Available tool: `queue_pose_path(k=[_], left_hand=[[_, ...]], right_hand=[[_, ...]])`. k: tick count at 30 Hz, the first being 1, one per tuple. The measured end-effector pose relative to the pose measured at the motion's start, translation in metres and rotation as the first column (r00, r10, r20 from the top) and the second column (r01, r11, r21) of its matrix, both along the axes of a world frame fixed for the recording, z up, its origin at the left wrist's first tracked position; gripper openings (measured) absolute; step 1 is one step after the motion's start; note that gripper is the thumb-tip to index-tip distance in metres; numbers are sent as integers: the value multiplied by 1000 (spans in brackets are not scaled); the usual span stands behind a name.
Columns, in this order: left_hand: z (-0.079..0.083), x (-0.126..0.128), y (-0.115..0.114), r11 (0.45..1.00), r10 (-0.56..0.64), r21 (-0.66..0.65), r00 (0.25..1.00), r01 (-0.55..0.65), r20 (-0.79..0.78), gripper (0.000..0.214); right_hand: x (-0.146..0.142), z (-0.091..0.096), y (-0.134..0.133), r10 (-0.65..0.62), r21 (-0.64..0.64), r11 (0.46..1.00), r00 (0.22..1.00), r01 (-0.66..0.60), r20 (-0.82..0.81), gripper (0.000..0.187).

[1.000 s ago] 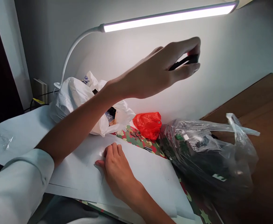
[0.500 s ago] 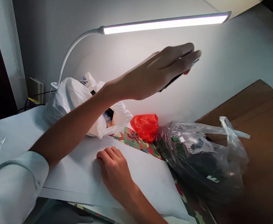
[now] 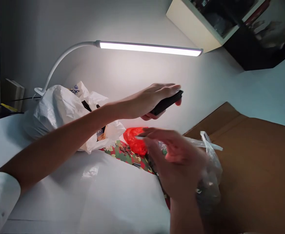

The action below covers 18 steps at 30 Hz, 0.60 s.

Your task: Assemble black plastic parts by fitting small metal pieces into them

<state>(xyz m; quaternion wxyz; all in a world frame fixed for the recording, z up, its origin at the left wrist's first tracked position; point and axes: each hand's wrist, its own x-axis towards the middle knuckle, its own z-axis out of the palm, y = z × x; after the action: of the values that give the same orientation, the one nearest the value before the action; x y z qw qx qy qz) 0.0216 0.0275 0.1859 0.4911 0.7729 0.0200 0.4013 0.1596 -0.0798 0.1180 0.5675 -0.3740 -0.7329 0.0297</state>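
My left hand [image 3: 148, 100] reaches out over the desk under the lamp, closed on a flat black object [image 3: 168, 101] that looks like a phone. My right hand [image 3: 179, 159] is lifted off the paper in front of the clear plastic bag [image 3: 212, 156]. It is smeared by motion. A thin pale sliver shows at its fingertips, but I cannot make out a grip. White paper sheets [image 3: 103, 198] lie below both arms, with a small clear plastic scrap [image 3: 90, 171] on them.
A lit white desk lamp [image 3: 147, 48] arches over the desk. A white plastic bag [image 3: 57, 109], a red bag [image 3: 132, 139] and green-red patterned wrapping paper [image 3: 124, 153] lie by the wall. A brown board [image 3: 257, 156] is at right, a shelf [image 3: 201, 26] above.
My right hand has lifted off the paper and swung right toward the clear bag. My left hand has come down and nearer with the black object. The view has tilted upward.
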Motion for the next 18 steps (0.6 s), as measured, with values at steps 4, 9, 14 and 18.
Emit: queue_pose_path(k=[4, 9, 14, 18], left_hand=[[1, -3, -2, 997, -69, -41, 996, 67, -49, 36], [1, -5, -5, 996, -93, -10, 993, 93, -67, 33], [3, -6, -13, 999, -51, -22, 992, 49, -112, 29], [5, -5, -16, 997, -57, -56, 990, 50, -128, 26]], right_hand=[[14, 43, -3, 10, 345, 939, 999, 6, -45, 15], [24, 55, 7, -25, 318, 946, 995, 56, -100, 9], [28, 50, 17, 42, 204, 979, 996, -25, -79, 9], [31, 49, 21, 31, 216, 976, 997, -17, -64, 9]])
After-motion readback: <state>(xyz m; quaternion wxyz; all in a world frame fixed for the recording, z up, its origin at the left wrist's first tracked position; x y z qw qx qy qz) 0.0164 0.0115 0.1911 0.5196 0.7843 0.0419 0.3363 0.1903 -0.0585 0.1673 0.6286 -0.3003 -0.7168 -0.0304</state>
